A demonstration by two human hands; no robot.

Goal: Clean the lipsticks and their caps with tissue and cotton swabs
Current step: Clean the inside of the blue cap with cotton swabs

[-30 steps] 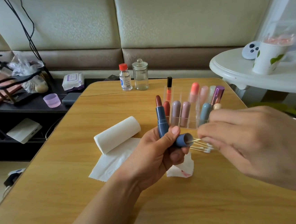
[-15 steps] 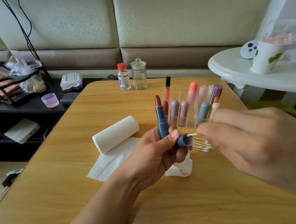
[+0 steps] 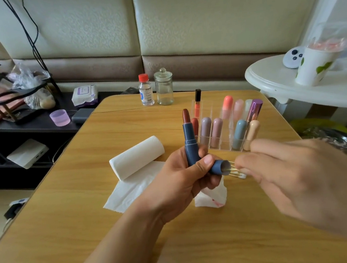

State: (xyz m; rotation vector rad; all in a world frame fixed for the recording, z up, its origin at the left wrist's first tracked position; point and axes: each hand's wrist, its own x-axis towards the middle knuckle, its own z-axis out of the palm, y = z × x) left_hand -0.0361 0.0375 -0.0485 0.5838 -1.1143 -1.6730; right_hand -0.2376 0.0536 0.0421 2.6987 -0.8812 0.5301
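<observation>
At the centre of the frame, our left hand (image 3: 179, 181) grips an upright blue lipstick tube (image 3: 190, 142) with its brown bullet exposed, plus its blue cylindrical cap (image 3: 219, 167), open end pointing right. Our blurred right hand (image 3: 296, 181) pinches a cotton swab (image 3: 232, 169) at the cap's mouth, above the stained white tissue (image 3: 212, 198) on the wooden table (image 3: 69, 205).

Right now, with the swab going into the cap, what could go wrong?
The left hand grips both the blue lipstick and its cap, and the bare bullet stands uncovered, so it could smear on fingers or bump the organizer. The right hand is blurred; a quick swab stroke might push the cap out of the thumb's hold.
</observation>
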